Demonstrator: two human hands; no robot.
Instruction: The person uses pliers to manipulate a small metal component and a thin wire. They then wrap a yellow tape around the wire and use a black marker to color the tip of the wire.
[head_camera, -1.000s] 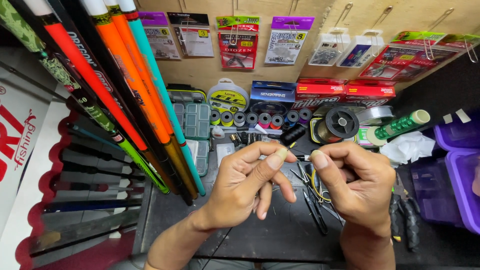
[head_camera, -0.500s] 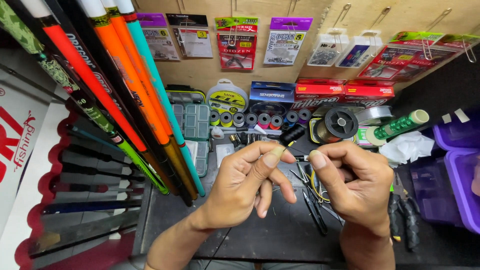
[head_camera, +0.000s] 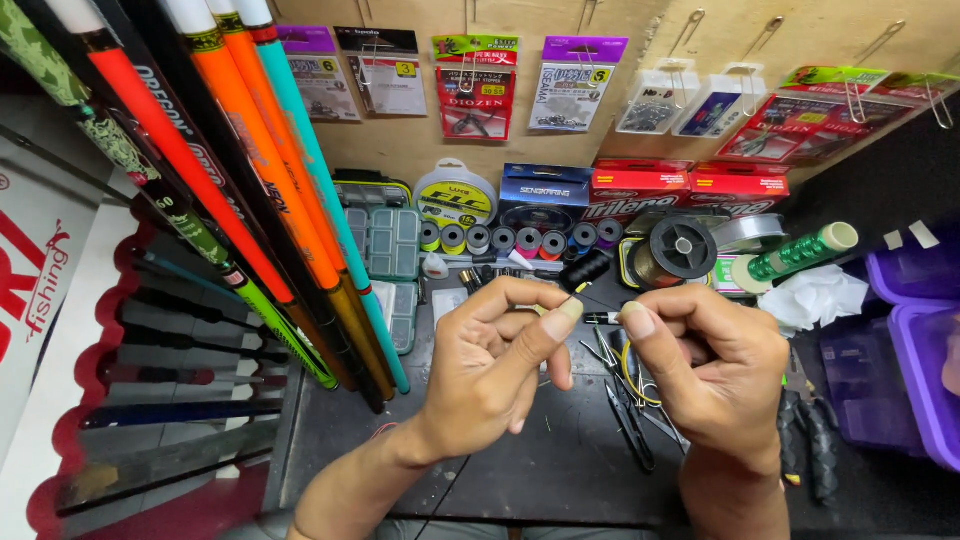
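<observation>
Over the dark workbench (head_camera: 560, 480), the left hand (head_camera: 495, 375) and right hand (head_camera: 715, 375) meet thumb tip to thumb tip, each pinching fingers closed on something too small to make out, perhaps fine line. Just beneath the right hand lie black scissors (head_camera: 628, 425). Thread spools (head_camera: 520, 240) stand behind; bright fishing rods (head_camera: 250, 190) lean at left.

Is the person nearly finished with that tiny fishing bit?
Hard to say. Tools and spools are laid out: small scissors lie on the dark bench, thread spools behind. In hand: left hand and right hand pinch something tiny between the fingertips, too small to identify. No finished piece shows, so it looks mid-way.
</observation>
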